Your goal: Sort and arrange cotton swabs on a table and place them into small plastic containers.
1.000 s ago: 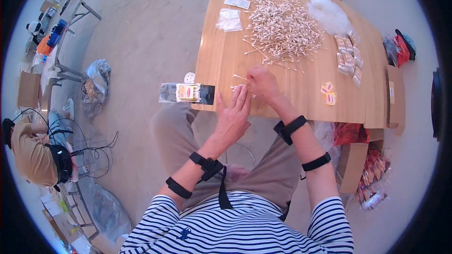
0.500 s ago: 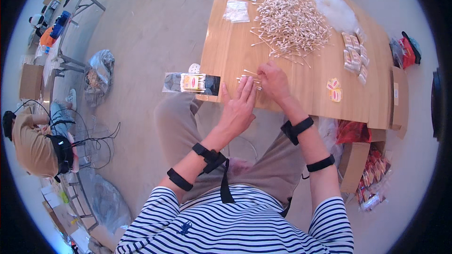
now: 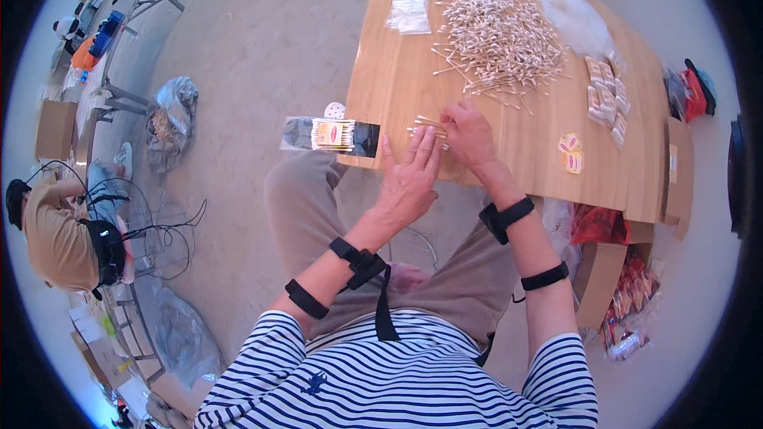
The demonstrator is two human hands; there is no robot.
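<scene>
A small group of cotton swabs [image 3: 430, 121] lies near the table's front edge, between my hands. My left hand [image 3: 411, 179] lies flat with its fingers stretched out, the tips resting at the swabs. Opposite it, my right hand [image 3: 469, 137] is closed in a pinch at the swabs' right ends, partly hiding them. Left of my left hand, a filled pack of swabs [image 3: 332, 134] with a yellow and white label sits on a dark holder [image 3: 366, 140] at the table's corner. Farther back rises a large loose heap of cotton swabs [image 3: 501, 36].
Clear plastic bags [image 3: 409, 14] lie at the table's far left. White plastic film [image 3: 574, 16] and several finished packs [image 3: 606, 95] are on the right, with yellow labels [image 3: 571, 154] nearer. Cardboard boxes [image 3: 602, 280] stand below. Another person [image 3: 63, 234] sits far left.
The view has shifted slightly, moving the table a little to the right in the picture. The swab at my right fingertips now lies closer to the others. My left hand stays flat.
</scene>
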